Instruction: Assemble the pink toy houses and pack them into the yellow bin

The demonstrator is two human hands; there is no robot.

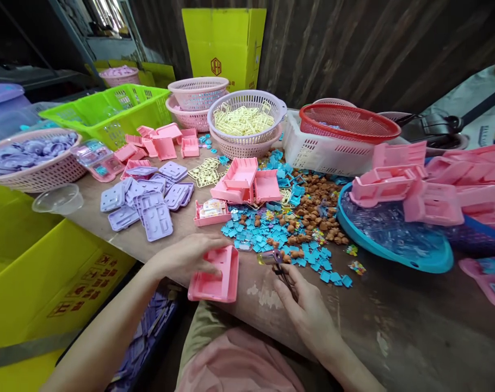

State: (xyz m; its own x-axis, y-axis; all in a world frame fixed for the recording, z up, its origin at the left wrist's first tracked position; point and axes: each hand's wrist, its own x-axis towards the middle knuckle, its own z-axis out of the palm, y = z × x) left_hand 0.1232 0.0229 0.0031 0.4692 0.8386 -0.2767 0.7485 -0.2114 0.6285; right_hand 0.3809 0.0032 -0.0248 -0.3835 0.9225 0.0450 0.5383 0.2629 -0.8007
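My left hand (192, 258) grips a pink plastic box (227, 280) by its left side, the fingers reaching over into its hollow. The box lies tilted at the table's front edge, above my lap. In my right hand (307, 302) is a small tool with thin dark handles and a shiny purplish metal head (272, 257); its exact kind is unclear. The tool's head points left, apart from the box. Just beyond my hands lie loose blue square pieces (267, 231) and brown figure-shaped pieces (319, 204). Another small pink box (210, 218) holds a printed piece.
Purple plastic panels (153, 215) are piled on the left, near a clear cup (59, 200). Behind stand a green basket (121, 117), a lilac colander (247, 114) of pale-yellow parts and a red basket (349, 122). Pink boxes (433, 201) are heaped over a blue basin (394, 261) at right.
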